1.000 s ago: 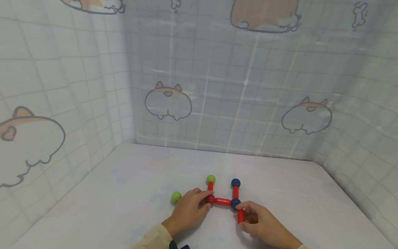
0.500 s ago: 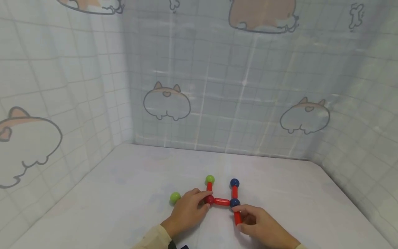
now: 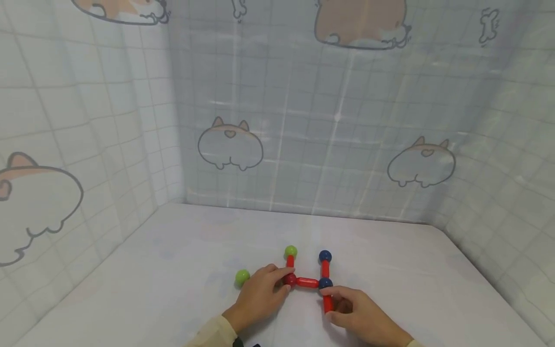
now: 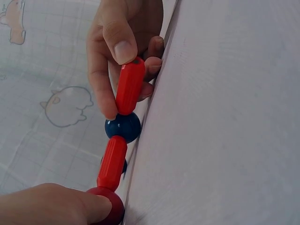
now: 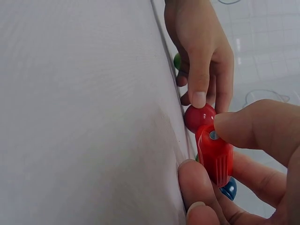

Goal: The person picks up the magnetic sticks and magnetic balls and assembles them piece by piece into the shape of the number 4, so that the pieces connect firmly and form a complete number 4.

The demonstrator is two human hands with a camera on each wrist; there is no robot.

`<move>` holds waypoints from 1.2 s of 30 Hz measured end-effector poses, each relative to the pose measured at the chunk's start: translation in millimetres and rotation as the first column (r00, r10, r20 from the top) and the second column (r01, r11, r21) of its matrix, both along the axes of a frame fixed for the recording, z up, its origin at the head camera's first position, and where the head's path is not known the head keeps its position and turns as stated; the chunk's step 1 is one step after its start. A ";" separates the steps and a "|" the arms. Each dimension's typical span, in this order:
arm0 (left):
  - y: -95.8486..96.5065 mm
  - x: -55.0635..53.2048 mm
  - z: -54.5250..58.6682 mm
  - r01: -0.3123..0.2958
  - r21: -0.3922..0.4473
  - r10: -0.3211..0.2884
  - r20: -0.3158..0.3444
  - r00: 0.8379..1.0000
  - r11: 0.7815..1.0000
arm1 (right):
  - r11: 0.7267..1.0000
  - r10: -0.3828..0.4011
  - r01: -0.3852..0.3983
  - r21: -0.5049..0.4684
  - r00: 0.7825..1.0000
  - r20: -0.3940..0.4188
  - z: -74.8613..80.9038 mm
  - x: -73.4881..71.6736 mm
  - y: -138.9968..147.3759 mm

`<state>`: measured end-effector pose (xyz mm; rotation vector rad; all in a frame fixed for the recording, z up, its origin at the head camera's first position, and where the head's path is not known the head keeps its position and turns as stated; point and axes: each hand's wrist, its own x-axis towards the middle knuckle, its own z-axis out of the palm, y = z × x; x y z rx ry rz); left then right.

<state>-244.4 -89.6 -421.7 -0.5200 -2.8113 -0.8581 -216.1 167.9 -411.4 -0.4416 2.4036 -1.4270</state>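
My left hand (image 3: pixel 261 294) grips a red ball (image 3: pixel 289 279) between thumb and fingers. From that ball a red rod (image 3: pixel 307 283) runs right to a blue ball (image 3: pixel 325 283). Another red rod (image 3: pixel 291 261) leads away to a green ball (image 3: pixel 291 251). Beyond the near blue ball, a rod (image 3: pixel 325 269) ends in a second blue ball (image 3: pixel 325 256). My right hand (image 3: pixel 362 311) pinches a further red rod (image 4: pixel 130 86), its thumb on the rod's free end. That rod's other end meets the near blue ball in the left wrist view, where the index fingertip touches too.
A loose green ball (image 3: pixel 242 277) lies just left of my left hand. The white tabletop (image 3: pixel 208 250) is bounded by cloth walls (image 3: pixel 299 144) at the back and both sides, printed with a grid and cartoon dogs.
The rod in my right hand has swung a little left, closer in line with the rod beyond the near blue ball. My left hand keeps its hold. The head view has shifted slightly.
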 end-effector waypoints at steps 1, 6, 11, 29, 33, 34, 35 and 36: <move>0.1 0.4 0.2 -0.002 0.002 0.002 0.003 1.000 1.000 | 1.000 0.003 -0.003 -0.005 1.000 0.000 -0.4 -0.1 0.3; 0.6 0.9 0.5 -0.006 0.005 0.006 0.004 1.000 1.000 | 1.000 0.011 -0.012 -0.017 1.000 -0.011 -1.7 -0.9 1.6; -0.2 -0.3 -1.0 0.003 0.003 -0.003 -0.007 1.000 1.000 | 0.999 0.020 -0.020 -0.026 1.000 -0.017 -1.8 -1.1 1.6; 0.0 -0.6 -1.8 0.021 0.021 -0.021 -0.031 0.999 1.000 | 1.000 -0.006 0.006 -0.009 0.999 -0.053 -1.8 -0.8 0.2; -1.4 -0.9 -2.9 0.030 0.020 -0.029 -0.046 0.999 0.999 | 1.000 0.019 -0.019 -0.002 0.996 -0.090 -4.3 -2.5 1.5; -1.7 -1.1 -3.3 0.033 0.021 -0.032 -0.050 0.998 0.999 | 1.000 0.025 -0.025 -0.002 0.995 -0.098 -5.0 -3.3 2.0; -2.0 -1.4 -3.7 0.035 0.023 -0.034 -0.052 0.998 0.999 | 1.000 0.027 -0.028 -0.006 0.995 -0.101 -5.6 -4.0 2.5; -2.3 -1.5 -4.0 0.037 0.024 -0.036 -0.054 0.998 0.999 | 0.999 0.029 -0.030 -0.014 0.994 -0.103 -6.3 -4.7 3.1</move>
